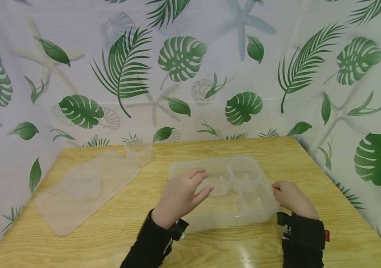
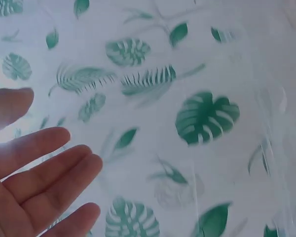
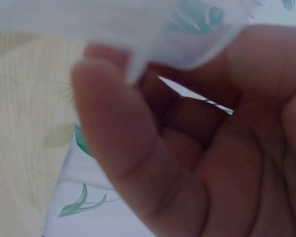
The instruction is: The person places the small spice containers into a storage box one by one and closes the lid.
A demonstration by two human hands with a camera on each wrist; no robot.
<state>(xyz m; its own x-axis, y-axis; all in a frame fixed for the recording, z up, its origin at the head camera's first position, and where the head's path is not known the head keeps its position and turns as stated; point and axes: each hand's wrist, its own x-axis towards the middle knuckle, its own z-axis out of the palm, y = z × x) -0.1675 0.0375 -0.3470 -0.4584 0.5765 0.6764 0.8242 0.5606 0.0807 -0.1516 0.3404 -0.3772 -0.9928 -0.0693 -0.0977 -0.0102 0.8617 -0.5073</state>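
Note:
A clear plastic divided box [image 1: 224, 220] stands on the wooden table, its top side showing several compartments of different sizes. My right hand [image 1: 292, 199] grips the rim on the box's right side. From the right wrist, the translucent rim [image 3: 187, 54] shows between the thumb and curled fingers [image 3: 116, 123]. Over the box's left part hovers my left hand [image 1: 181, 195], fingers spread and relaxed, holding nothing. Its loose fingers [image 2: 54, 192] also show in the left wrist view, with a blurred clear plastic edge at the right.
To the left, a translucent flat lid [image 1: 110, 169] lies slanted on the table [image 1: 137, 230]. A small clear container [image 1: 82, 184] sits on it. Another small clear container [image 1: 140, 153] stands at the lid's far corner. A leaf-patterned cloth [image 1: 190, 108] hangs behind and at both sides.

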